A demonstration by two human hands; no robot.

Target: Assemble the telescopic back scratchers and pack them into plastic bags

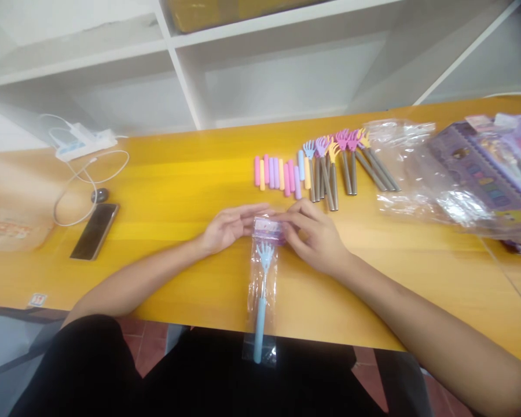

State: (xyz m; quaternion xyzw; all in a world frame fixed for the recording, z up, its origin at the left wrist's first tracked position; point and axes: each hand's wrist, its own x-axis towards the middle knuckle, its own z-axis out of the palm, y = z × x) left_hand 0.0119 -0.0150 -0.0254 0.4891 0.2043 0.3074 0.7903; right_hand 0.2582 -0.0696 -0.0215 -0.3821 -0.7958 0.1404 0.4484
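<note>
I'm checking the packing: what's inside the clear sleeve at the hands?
The clear sleeve holds a blue scratcher; whatever lies behind the printed card at the sleeve's top is covered from view.

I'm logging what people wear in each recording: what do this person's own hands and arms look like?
The left hand and right hand are bare, with no gloves. The left forearm and right forearm show no sleeves, watch, bracelet or cables. Blur leaves small rings or markings uncertain. Black clothing covers the lap.

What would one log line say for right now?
left hand: beside header card; right hand: at card; clear bag: blue scratcher inside; beyond: loose scratchers, coloured tubes
</note>
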